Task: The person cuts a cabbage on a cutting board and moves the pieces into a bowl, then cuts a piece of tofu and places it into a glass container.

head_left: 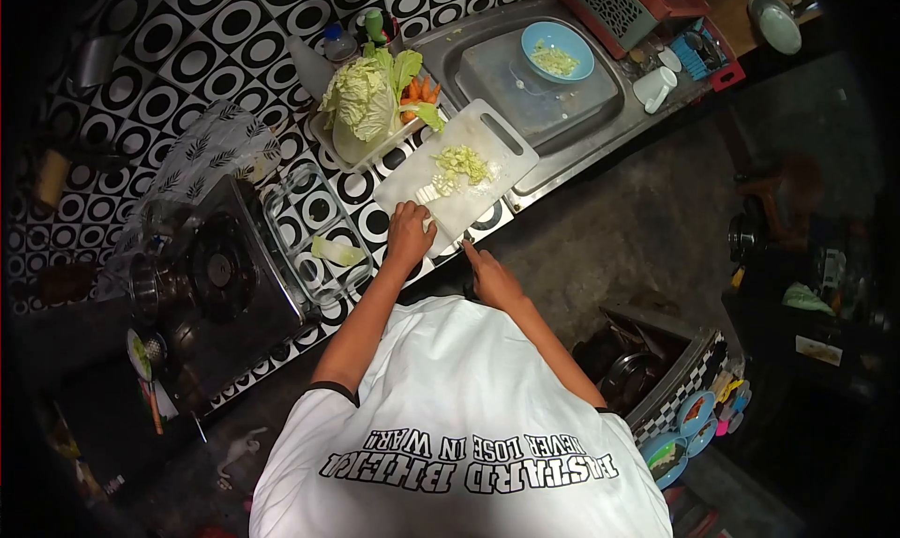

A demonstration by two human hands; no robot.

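Note:
A white cutting board (459, 210) lies at a slant on the patterned counter, its handle slot toward the sink. Chopped pale green cabbage (461, 166) is heaped on its middle. My left hand (411, 233) presses with curled fingers on a whitish piece of cabbage at the board's near left edge. By the near right edge of the board is my right hand (490, 276), its fingers closed around a dark, thin object, probably a knife handle; the blade cannot be made out clearly. A cut cabbage piece (337, 251) sits in a clear glass dish (309, 201) left of my left hand.
Beyond the board, a tray (375, 154) holds a cabbage head (360, 99) and carrots (419, 96). A blue bowl (558, 52) with chopped pieces stands over the sink (614, 116), near a white mug (654, 90). A stove (225, 266) is at left.

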